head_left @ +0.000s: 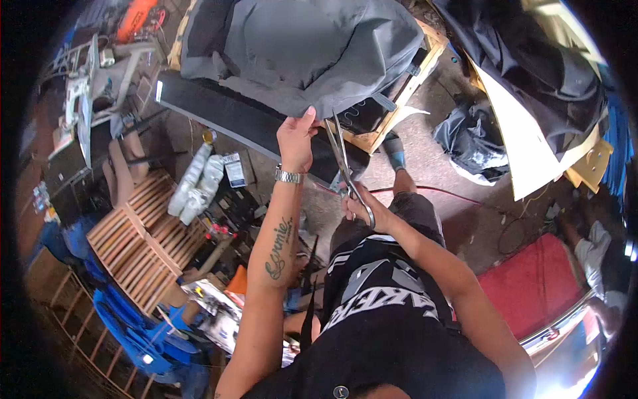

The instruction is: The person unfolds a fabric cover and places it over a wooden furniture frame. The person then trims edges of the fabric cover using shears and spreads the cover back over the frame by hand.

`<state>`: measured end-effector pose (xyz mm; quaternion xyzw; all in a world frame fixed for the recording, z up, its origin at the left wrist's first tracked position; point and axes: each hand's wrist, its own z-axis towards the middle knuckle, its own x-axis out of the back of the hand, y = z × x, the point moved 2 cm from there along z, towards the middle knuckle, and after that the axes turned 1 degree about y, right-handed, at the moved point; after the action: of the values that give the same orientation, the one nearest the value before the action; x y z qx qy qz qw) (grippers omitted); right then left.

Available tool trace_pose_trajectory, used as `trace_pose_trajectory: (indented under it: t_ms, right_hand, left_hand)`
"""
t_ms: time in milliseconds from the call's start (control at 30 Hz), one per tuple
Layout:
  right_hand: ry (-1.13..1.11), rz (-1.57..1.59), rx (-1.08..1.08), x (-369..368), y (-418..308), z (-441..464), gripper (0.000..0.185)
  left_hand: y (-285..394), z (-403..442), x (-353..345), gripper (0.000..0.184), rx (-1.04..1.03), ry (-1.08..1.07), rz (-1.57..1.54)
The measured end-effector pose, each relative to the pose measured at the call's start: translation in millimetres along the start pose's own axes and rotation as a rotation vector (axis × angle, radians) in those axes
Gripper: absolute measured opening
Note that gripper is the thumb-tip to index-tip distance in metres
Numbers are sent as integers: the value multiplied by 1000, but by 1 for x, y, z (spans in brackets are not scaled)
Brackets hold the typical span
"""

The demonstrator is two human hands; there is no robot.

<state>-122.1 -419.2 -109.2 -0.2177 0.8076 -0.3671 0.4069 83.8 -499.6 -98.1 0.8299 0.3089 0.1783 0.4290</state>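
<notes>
Grey fabric (372, 60) is draped over a wooden frame (425, 63) at the top of the head view. My left hand (296, 143) pinches the near edge of this fabric between thumb and fingers. In my right hand (365, 211) is a pair of large metal scissors (342, 156), fingers wrapped round the handles. The scissor blades are parted and point up at the fabric edge, just right of my left hand. Whether the blades touch the cloth I cannot tell. Beneath the fabric edge lies a long black padded panel (226, 110).
A slatted wooden piece (143, 233) and white wrapped rolls (199, 179) lie on the left. Black fabric (525, 60) covers a large piece at upper right, near a black plastic bag (472, 139). A red cushion (531, 286) is at right, with another person beyond. A red hose (452, 191) crosses the floor.
</notes>
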Motion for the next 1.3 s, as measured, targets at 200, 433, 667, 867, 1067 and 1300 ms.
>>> trace_pose_trajectory:
  t_ms: [200, 433, 667, 867, 1067, 1300]
  right_hand:
    - [104, 157, 16, -20, -15, 11, 59]
    - [170, 114, -91, -26, -40, 6, 69]
    - [322, 127, -51, -45, -50, 30, 73]
    - [493, -149, -156, -65, -50, 35, 69]
    - [567, -188, -124, -79, -45, 36, 59]
    - [598, -58, -135, -91, -51, 31, 47]
  left_hand:
    - [6, -18, -20, 20, 128, -20, -285]
    - [1, -20, -10, 31, 168, -17, -41]
    - [-3, -29, -2, 14, 214, -161, -144]
    - [0, -16, 22, 18, 152, -268, -16]
    - [11, -20, 34, 15, 173, -300, -97]
    - [14, -15, 36, 16, 184, -314, -131]
